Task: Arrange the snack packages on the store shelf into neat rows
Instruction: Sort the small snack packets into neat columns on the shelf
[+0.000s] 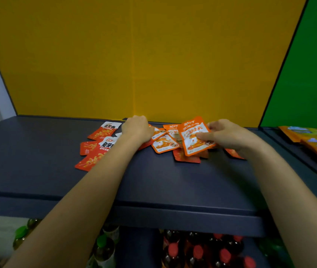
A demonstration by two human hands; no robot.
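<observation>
Pinches an orange snack packet (194, 137) in the right hand (229, 136), thumb across its face, tilted up off the dark shelf (173, 180). Rests the left hand (137, 130) knuckles-up on the jumbled orange packets (165, 145) between both hands; fingers curled under, cannot tell whether gripping anything. Has red packets (94, 151) scattered just left of the left wrist, red-capped bottles (198, 252) below the forearms.

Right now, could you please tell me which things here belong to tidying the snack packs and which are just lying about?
Part of the job: red packs; loose orange packs; held orange pack, pinched by the right hand; left hand resting on the packs; shelf.
Just lying about: red-capped bottles and green-capped bottles below; yellow bags off to the right.
</observation>
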